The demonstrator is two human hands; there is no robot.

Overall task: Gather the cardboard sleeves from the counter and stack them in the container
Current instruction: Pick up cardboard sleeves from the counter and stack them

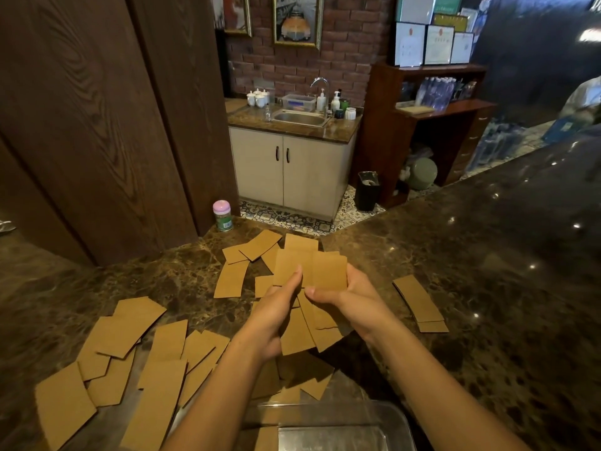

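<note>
Gathering step, task far from done: a small sheaf in both hands, most sleeves loose on the tabletop.

My left hand (276, 307) and right hand (344, 297) each curled round the lower edge of the held sleeves (312, 268), thumbs on top. The loose sleeves (130, 353) lay scattered from 7 to 12 o'clock, with a small stack (419, 301) at 3 o'clock. The clear container (325, 405) sat at 6 o'clock, under my forearms; whether it held any yet, I could not tell. Next, I judged: square the edges, draw the sheaf back to 6 o'clock, lay it flat. The tabletop (487, 288) was dark, glossy mottled stone, with a green tin (222, 215) at 11 o'clock. A sink (300, 118) and brick wall (341, 43) stood at 12 o'clock.
</note>
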